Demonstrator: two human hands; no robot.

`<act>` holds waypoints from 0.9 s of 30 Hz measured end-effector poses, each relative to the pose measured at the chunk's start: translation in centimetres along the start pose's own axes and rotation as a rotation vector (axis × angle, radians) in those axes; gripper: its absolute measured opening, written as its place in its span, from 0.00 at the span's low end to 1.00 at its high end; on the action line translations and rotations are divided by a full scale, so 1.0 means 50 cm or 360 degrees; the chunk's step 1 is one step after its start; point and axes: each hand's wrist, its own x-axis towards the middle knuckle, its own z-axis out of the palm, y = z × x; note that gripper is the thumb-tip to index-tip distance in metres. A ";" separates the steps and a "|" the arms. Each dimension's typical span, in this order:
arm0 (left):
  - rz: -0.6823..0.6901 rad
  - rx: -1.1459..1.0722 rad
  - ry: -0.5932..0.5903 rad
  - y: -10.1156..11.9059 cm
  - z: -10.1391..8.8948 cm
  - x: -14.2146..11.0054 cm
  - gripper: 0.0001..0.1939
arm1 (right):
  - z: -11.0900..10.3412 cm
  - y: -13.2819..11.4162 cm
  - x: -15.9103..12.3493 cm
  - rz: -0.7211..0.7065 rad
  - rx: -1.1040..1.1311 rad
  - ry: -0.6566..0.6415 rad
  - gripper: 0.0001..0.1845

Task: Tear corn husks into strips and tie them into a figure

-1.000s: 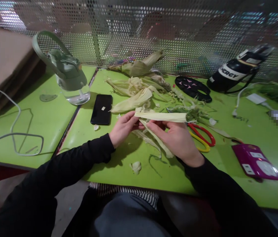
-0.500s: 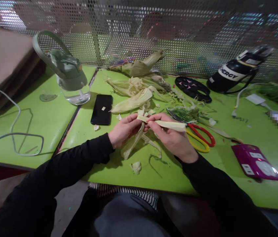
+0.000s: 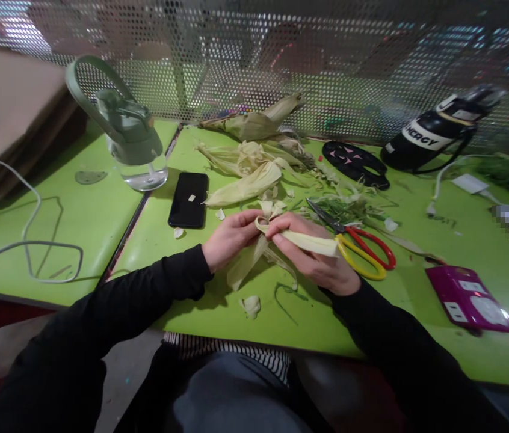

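A pale corn husk strip (image 3: pixel 309 242) is pinched in my right hand (image 3: pixel 311 255); it bends into a small loop at its left end. My left hand (image 3: pixel 233 236) is closed at that loop, its fingertips pinching the husk there. Below both hands hang or lie wider husk pieces (image 3: pixel 246 267), partly hidden by the fingers. Scissors with red and yellow handles (image 3: pixel 365 251) lie just right of my right hand. Behind the hands, corn husks (image 3: pixel 243 185) are heaped on the green table (image 3: pixel 146 304). A small husk scrap (image 3: pixel 251 307) lies in front.
A black phone (image 3: pixel 188 201) and a green-lidded water bottle (image 3: pixel 139 141) stand at left, near a cable (image 3: pixel 33 210). Rightward are a black bottle (image 3: pixel 426 138), a black palette-shaped piece (image 3: pixel 354 163) and a purple socket box (image 3: pixel 471 299). A perforated metal screen (image 3: pixel 349 54) rises behind.
The husk strip, nearly straight across both hands before, now curls into a loop at its left end. My right hand has tilted slightly, with the strip's right end lower.
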 end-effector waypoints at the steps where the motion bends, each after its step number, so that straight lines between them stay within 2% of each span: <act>1: -0.0009 -0.0005 0.0005 0.000 -0.001 0.000 0.05 | 0.001 0.001 0.000 -0.0029 -0.0019 -0.0011 0.05; 4: -0.0080 -0.0079 -0.0028 0.005 -0.004 -0.001 0.10 | -0.001 0.005 0.001 -0.0050 -0.0088 -0.0018 0.05; 6: -0.0117 -0.0113 -0.0038 0.008 -0.003 -0.001 0.08 | -0.004 0.007 0.001 -0.0040 -0.0090 -0.0052 0.05; 8: -0.0142 -0.0093 -0.0004 0.011 -0.001 -0.002 0.05 | -0.006 0.009 0.003 -0.0018 -0.0052 -0.0082 0.05; 11: -0.0166 -0.0071 0.0099 0.015 0.004 -0.002 0.08 | -0.005 0.017 0.007 0.0030 0.0026 -0.0023 0.03; 13: -0.0163 -0.0078 0.0150 0.019 0.005 -0.002 0.10 | -0.003 0.026 0.012 0.0141 0.0098 0.0062 0.02; 16: -0.0144 -0.0085 0.0198 0.023 0.002 0.002 0.10 | 0.000 0.039 0.015 0.0501 0.0239 0.0158 0.09; 18: -0.0106 -0.0134 0.0265 0.026 -0.001 0.007 0.10 | 0.000 0.045 0.011 0.0725 0.0204 0.0021 0.14; 19: -0.0080 -0.0170 0.0312 0.027 -0.002 0.008 0.10 | 0.000 0.046 0.008 0.0752 0.0085 -0.0081 0.17; 20: -0.0054 -0.0206 0.0358 0.029 -0.003 0.010 0.10 | 0.001 0.046 0.004 0.0695 -0.0101 -0.0167 0.19; 21: -0.0036 -0.0238 0.0397 0.031 -0.003 0.011 0.10 | 0.002 0.044 0.000 0.0537 -0.0338 -0.0197 0.19; 24: -0.0003 -0.0285 0.0436 0.035 -0.003 0.010 0.08 | 0.010 0.036 -0.006 -0.0311 -0.1009 -0.0011 0.10; 26: 0.0030 -0.0257 0.0375 0.031 -0.004 0.009 0.08 | 0.017 0.029 -0.006 -0.0821 -0.1252 0.0086 0.14; 27: 0.0054 -0.0227 0.0326 0.027 -0.005 0.009 0.08 | 0.020 0.026 -0.005 -0.0988 -0.1309 0.0133 0.16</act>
